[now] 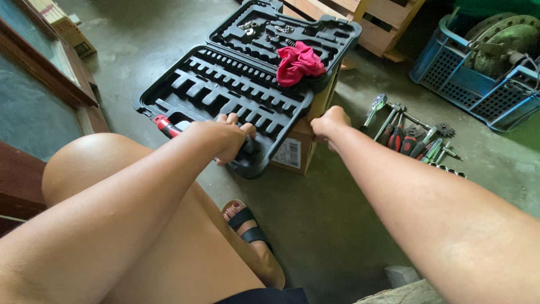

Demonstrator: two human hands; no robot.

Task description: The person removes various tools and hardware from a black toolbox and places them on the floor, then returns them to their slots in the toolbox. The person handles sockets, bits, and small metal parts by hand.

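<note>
Black tool case (236, 84) lay open in the upper middle of the frame, resting on a cardboard box (298, 147). A pink rag (299, 63) sat inside it. The left hand (225, 138) had its fingers closed on the case's near edge, and the right hand (329, 123) was curled shut at its corner. Holding both sides level would keep the case steady. Loose tools (410, 135) lay on the floor at right.

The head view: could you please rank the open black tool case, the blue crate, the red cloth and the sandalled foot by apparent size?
1. Black tool case
2. Blue crate, partly cropped
3. and 4. Red cloth and sandalled foot: alike; the foot is nearer and partly hidden, so unranked.
</note>
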